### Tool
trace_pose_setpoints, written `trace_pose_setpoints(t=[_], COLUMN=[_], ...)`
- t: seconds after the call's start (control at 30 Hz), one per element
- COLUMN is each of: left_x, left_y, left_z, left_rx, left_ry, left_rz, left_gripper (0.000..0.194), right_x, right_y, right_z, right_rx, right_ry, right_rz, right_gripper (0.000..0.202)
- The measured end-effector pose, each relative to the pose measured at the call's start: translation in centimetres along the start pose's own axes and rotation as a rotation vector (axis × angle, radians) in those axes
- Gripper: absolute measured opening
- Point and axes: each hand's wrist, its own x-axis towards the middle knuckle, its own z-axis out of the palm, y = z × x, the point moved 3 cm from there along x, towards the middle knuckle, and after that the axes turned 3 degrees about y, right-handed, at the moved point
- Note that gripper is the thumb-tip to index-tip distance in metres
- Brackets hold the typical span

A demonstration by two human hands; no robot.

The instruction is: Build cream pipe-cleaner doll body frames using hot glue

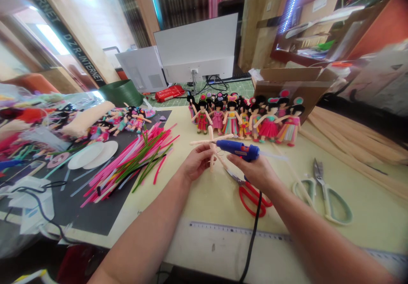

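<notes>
In my left hand [199, 161] I pinch a small cream doll body [211, 136] with arms spread and legs hanging, seemingly made of pipe cleaners. My right hand [255, 171] is wrapped round a blue hot glue gun [239, 148], a clear glue stick poking out of its back end. The gun's nozzle touches or nearly touches the middle of the doll body; I cannot tell which. Red-handled scissors [251, 199] lie on the table under my right hand, partly hidden by it. A black cord [253, 241] runs down from the gun over the table's front edge.
Finished dolls [232, 116] stand in rows behind my hands. Coloured pipe cleaners [134, 160] lie at left beside white plates [95, 154]. Pale-handled scissors [331, 199] and tan strips [353, 135] are at right. A ruler [236, 229] lies in front; a monitor [197, 41] and cardboard box [287, 86] stand behind.
</notes>
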Motion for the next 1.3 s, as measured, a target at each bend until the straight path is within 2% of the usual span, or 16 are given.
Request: trace_pose_setpoints(t=[1.3], left_x=[-0.05], left_y=[0.15], left_z=[-0.02], left_rx=[-0.006], left_ry=[0.012], left_rz=[-0.012], left_gripper=[0.031], right_x=[0.00], right_y=[-0.22], right_z=[-0.11], right_rx=[0.001], right_ry=[0.025], right_rz=[-0.001], right_gripper=[0.026])
